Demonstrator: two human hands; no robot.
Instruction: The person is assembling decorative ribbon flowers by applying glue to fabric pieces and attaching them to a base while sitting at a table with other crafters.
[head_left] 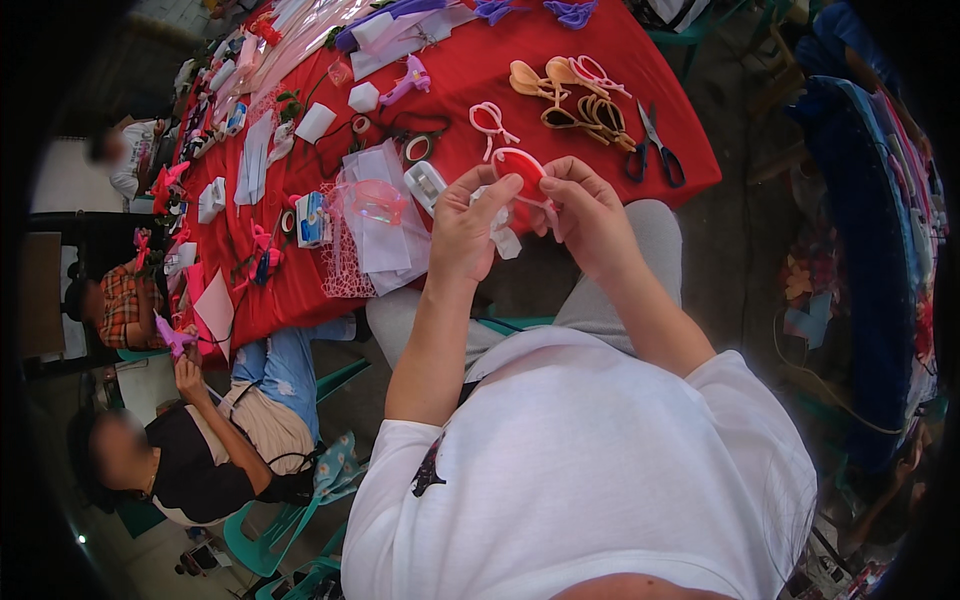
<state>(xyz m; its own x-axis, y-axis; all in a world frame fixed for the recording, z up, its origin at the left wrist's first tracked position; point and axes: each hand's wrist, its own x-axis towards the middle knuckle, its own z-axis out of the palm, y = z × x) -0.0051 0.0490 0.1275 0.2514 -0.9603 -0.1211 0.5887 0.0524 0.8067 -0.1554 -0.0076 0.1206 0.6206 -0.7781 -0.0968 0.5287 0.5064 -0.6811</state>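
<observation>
Between my two hands is a red petal-shaped piece with a pink fuzzy edge (522, 165), raised just off the table's near edge. My left hand (466, 228) pinches its left side, thumb on the red face. On its right side, the fingers of my right hand (590, 212) are closed at the pink rim and the stem end. Beyond them, a similar pink-edged loop (487, 119) lies on the red tablecloth. Farther right are orange petal pieces (533, 82), dark ones with yellow edges (590, 118), and another pink-edged red one (597, 73).
Dark-handled scissors (655, 150) lie near the table's right corner. Left of my hands are a white tape dispenser (425, 185), a tape roll (418, 148), translucent sheets (385, 235) and a purple glue gun (408, 82). A seated co-worker (215, 440) holds a pink glue gun (175, 337).
</observation>
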